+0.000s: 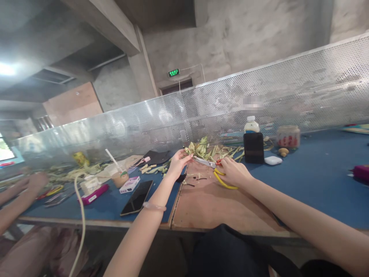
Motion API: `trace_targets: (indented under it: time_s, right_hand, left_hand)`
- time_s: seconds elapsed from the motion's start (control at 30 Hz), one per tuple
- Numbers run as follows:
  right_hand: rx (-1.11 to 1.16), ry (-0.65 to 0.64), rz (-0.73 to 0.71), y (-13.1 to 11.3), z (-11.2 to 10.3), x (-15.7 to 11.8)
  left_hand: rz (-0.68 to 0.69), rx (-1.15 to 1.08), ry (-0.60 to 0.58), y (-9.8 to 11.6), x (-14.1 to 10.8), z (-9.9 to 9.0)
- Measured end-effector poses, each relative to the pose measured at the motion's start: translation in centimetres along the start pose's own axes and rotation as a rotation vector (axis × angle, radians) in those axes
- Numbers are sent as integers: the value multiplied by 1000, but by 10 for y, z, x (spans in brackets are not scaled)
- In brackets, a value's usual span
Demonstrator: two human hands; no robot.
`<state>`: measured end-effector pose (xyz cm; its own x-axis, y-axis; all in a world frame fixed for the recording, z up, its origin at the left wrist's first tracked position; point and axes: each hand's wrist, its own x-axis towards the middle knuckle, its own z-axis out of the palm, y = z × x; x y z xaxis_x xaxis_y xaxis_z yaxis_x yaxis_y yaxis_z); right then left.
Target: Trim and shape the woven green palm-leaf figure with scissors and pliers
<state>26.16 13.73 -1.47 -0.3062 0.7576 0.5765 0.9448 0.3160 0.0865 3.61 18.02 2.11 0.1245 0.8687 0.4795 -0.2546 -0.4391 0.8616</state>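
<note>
My left hand (179, 163) pinches a piece of pale green plant (190, 148) between thumb and fingers. My right hand (233, 171) grips scissors (206, 162) with yellow and red handles. Their metal blades point left and reach the plant piece at my left fingertips; whether they are parted is too small to tell. Behind both hands lies a heap of green leaves and stalks (213, 151). Dark trimmings (194, 178) are scattered over the brown board (213, 204) below.
Left of the board lie a phone (137, 198), a small box (129, 184) and a drink cup (119, 177). On the right stand a black upright device (253, 148), a white case (273, 160) and a jar (288, 137). A co-worker's hands (36, 182) are at far left.
</note>
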Motion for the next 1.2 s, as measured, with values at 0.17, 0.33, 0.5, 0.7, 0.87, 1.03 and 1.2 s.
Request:
trace_targets:
  time_s: [0.17, 0.33, 0.5, 0.7, 0.87, 1.03, 1.2]
  right_hand:
    - [6, -9, -3, 0, 0, 1]
    - [21, 11, -13, 2, 2, 1]
    - [35, -7, -5, 1, 0, 1]
    - [38, -33, 4, 1, -1, 1]
    - [36, -20, 0, 0, -1, 0]
    - [12, -29, 3, 0, 0, 1]
    - [-6, -4, -12, 1, 0, 1]
  left_hand:
    - [4, -13, 1, 0, 0, 0]
    - [-1, -22, -1, 0, 0, -1]
    - [-6, -30, 0, 0, 1, -1]
    - [-15, -33, -4, -1, 1, -1]
    - [-25, -32, -9, 0, 1, -1]
    - [-35, -36, -8, 0, 1, 0]
    - [-41, -41, 1, 0, 1, -1]
